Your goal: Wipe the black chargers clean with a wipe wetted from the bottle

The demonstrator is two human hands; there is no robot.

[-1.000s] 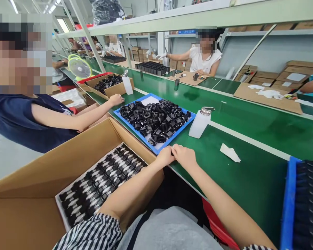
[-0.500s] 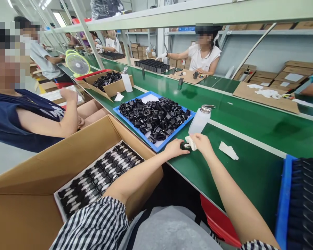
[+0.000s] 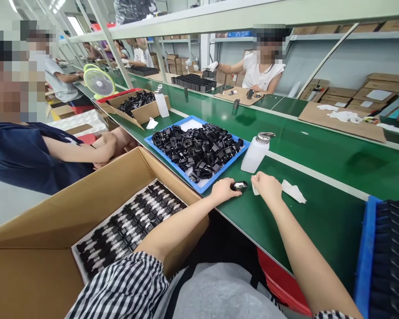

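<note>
Between the thumb and fingers of my left hand point(image 3: 223, 191) is a small black plug-like part point(image 3: 239, 186) with a shiny face, held just above the green bench. My right hand point(image 3: 267, 188) pinches a crumpled white tissue point(image 3: 254, 190), a short way right of the part and apart from it. Behind my hands stands a white pump bottle point(image 3: 254, 155) with a metal top. A second white tissue point(image 3: 294, 191) lies on the bench right beside my right hand. Left of the bottle, a blue tray point(image 3: 199, 189) holds a heap of similar black parts point(image 3: 199, 148).
At lower left an open cardboard box point(image 3: 119, 166) contains rows of black parts. A blue crate point(image 3: 364, 257) of dark pieces stands at right. A conveyor belt point(image 3: 319, 141) runs behind the bench. One person sits at left, another works across the belt.
My right hand has moved right with the tissue, away from the black part, baring its shiny face. My left hand keeps its hold. The person at left has lowered an arm.
</note>
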